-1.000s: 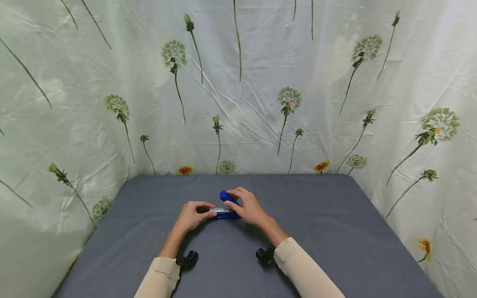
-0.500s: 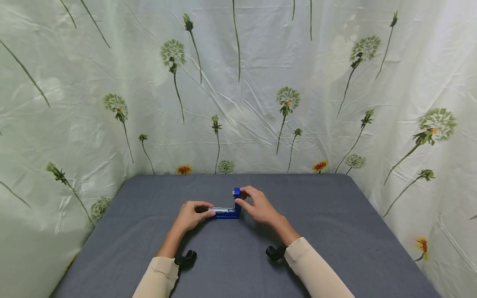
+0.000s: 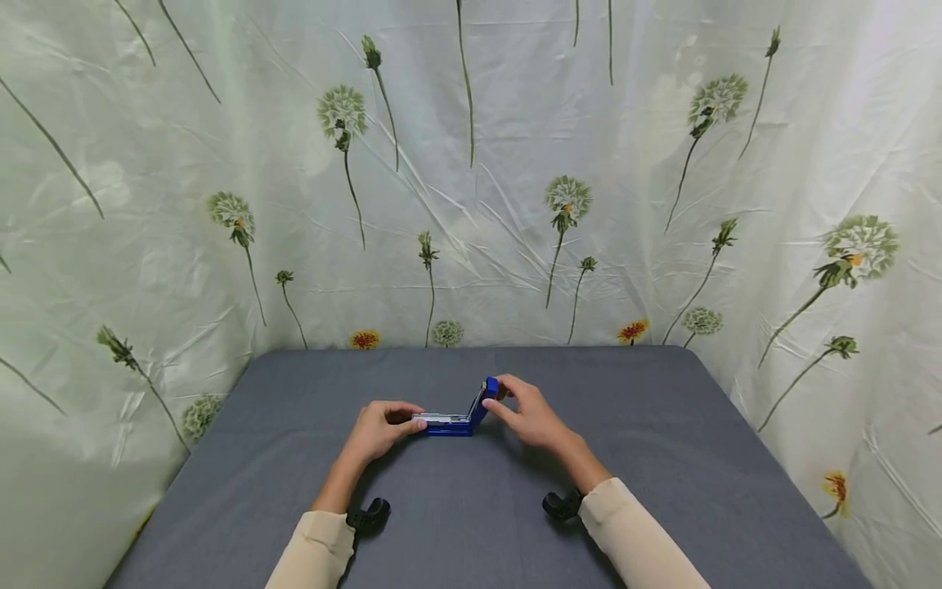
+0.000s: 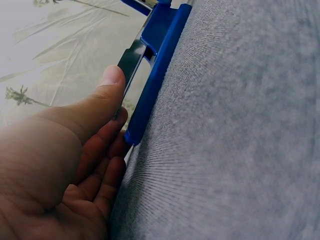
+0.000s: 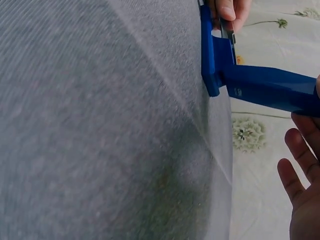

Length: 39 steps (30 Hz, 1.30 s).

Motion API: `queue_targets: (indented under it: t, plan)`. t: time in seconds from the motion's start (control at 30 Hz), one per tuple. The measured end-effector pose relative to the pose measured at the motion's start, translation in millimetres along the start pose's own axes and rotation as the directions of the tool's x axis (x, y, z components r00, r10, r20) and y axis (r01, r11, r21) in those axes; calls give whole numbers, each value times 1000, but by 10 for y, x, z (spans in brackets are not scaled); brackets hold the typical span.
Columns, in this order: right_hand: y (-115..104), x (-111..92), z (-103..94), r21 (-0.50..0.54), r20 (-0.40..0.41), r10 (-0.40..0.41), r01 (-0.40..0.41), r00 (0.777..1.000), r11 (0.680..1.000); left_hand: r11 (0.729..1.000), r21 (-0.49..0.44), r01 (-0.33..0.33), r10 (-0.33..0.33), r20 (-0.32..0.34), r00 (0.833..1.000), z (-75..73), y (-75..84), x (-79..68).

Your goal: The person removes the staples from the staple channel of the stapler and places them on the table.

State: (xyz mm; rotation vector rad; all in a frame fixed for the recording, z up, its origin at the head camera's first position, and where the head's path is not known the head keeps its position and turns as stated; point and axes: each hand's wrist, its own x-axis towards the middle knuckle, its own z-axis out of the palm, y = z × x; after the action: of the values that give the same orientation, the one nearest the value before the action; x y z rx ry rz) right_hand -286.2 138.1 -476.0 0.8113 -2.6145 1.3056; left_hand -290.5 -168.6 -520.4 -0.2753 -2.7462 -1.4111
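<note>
A blue stapler (image 3: 450,430) stands on the grey cloth with its top cover (image 5: 272,87) swung up and leaning back to the right. Its metal staple channel (image 4: 131,61) lies bare above the blue base (image 4: 157,82). My left hand (image 3: 377,431) pinches the channel's front end between thumb and fingers. In the left wrist view, the lower fingers of that hand hang beside the base's tip. At the other end, my right hand (image 3: 531,417) grips the raised cover near its tip by thumb and fingers. The remaining right fingers (image 5: 300,155) spread below it.
Grey cloth (image 3: 471,523) covers the table around the stapler. Behind and beside it hangs a pale curtain (image 3: 500,131) printed with dandelions. Each wrist carries a black camera mount, one at the left wrist (image 3: 370,515) and one at the right (image 3: 562,505).
My right hand has swung the stapler's cover up from low over the channel, through upright, to leaning back right. My left hand has stayed at the channel's front end.
</note>
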Motion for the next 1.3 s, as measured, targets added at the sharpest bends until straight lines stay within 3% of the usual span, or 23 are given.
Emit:
queue_targets:
  t: [0.5,1.3]
  plan:
    - [131,-124,-135,-18,-3,34,-34,999,999,1000,-9,-2,2,-4,1000,21,14,10]
    - [370,-282,-214,-74,64,87,-82,994,994,1000,0,-22,22,-6,1000,8,-45,4]
